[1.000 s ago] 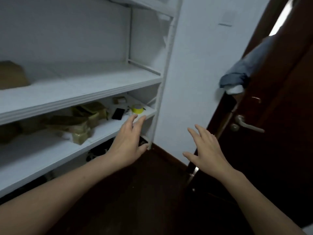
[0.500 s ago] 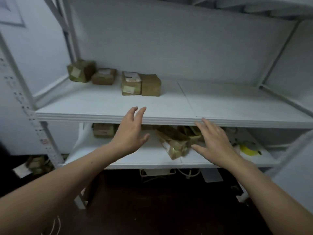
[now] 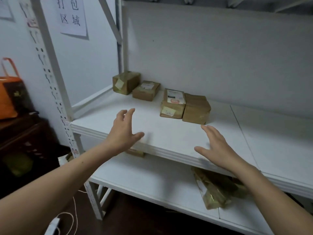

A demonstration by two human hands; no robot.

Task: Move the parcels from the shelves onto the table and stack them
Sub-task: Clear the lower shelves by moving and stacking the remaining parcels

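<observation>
Several brown taped parcels stand on the white upper shelf (image 3: 169, 133): one in the back left corner (image 3: 126, 82), a flat one (image 3: 146, 90) beside it, and a labelled parcel (image 3: 173, 103) touching a plain one (image 3: 196, 108). My left hand (image 3: 124, 131) reaches over the shelf's front with fingers spread, holding nothing. My right hand (image 3: 216, 146) hovers open over the shelf edge, just in front of the plain parcel. More parcels lie on the lower shelf (image 3: 152, 180), one large one (image 3: 213, 187) partly hidden under the upper board.
A perforated white upright (image 3: 55, 92) frames the shelf's left side. An orange bag (image 3: 8, 95) sits on dark furniture at the far left. A paper sign (image 3: 72, 16) hangs on the wall. A white cord (image 3: 71, 216) lies on the dark floor.
The view has swung left and closer to the upper shelf. Both hands have risen from in front of the lower shelf to over the upper shelf's front edge, still open.
</observation>
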